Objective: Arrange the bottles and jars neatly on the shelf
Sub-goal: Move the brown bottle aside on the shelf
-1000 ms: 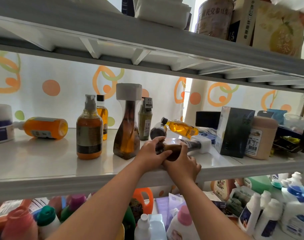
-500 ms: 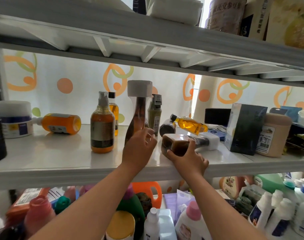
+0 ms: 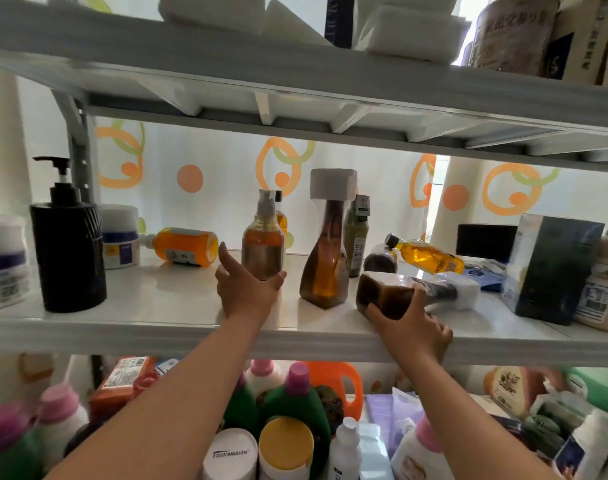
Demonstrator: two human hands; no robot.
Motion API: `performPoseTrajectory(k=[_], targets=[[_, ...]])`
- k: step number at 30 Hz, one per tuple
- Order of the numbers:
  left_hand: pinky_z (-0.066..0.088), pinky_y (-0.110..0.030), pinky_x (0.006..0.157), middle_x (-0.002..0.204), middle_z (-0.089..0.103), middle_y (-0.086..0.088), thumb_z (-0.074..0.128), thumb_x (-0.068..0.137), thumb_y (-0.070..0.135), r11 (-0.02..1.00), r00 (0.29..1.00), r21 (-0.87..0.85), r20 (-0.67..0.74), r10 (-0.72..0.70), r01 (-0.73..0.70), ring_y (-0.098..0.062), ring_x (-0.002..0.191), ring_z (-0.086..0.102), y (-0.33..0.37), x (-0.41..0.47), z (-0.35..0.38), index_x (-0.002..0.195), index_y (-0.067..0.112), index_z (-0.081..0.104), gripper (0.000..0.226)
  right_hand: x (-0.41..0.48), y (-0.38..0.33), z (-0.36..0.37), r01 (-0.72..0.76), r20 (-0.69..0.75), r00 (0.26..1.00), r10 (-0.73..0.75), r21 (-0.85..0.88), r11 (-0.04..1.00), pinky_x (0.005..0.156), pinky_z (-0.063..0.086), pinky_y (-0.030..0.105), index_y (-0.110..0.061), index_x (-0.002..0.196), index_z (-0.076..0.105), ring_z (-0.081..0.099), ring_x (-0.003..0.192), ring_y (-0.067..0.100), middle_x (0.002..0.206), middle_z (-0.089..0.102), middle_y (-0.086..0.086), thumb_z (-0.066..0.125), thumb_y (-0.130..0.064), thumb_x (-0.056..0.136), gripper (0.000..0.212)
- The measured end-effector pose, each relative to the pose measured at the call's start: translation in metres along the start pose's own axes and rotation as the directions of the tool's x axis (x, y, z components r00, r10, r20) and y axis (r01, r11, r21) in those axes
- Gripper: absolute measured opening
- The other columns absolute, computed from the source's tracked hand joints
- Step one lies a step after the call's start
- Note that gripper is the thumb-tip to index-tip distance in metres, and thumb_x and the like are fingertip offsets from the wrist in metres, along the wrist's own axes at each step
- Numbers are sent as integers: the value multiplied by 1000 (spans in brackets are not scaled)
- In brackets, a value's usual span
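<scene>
Bottles sit scattered on white glossy shelf. R hand at front edge, fingers wrapped round base of squarish brown bottle lying on its side, white cap to the right. L hand, fingers spread, cupping base of upright rounded amber pump bottle. Between them a twisted clear amber bottle w/ blocky white cap. Further back: orange bottle on its side, small yellow bottle tilted. Far left, ribbed black pump bottle.
</scene>
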State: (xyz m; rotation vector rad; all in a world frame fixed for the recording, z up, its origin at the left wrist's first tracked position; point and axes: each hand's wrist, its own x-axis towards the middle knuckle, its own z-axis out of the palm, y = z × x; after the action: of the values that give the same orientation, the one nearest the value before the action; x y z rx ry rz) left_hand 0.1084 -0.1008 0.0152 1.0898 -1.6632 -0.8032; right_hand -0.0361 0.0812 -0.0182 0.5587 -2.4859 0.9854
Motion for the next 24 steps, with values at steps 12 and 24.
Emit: performPoseTrajectory(k=[12, 24], targets=[[49, -35, 82, 121, 59, -10, 65, 76, 53, 955, 961, 213, 229, 158, -207, -29, 105, 60, -15, 16, -11, 127, 12, 32, 73, -60, -88, 15, 553, -205, 832, -515, 243, 797, 106, 34, 40, -15, 129, 51, 44, 127, 26, 131, 52, 8, 66, -22, 81, 51], [48, -37, 83, 121, 62, -9, 65, 71, 58, 925, 953, 277, 225, 201, -261, -30, 107, 61, -34, 32, -52, 129, 13, 34, 80, -59, -172, 42, 76, 446, 827, -342, 514, 854, 79, 46, 28, -27, 139, 38, 57, 102, 18, 126, 60, 4, 46, -29, 89, 51]])
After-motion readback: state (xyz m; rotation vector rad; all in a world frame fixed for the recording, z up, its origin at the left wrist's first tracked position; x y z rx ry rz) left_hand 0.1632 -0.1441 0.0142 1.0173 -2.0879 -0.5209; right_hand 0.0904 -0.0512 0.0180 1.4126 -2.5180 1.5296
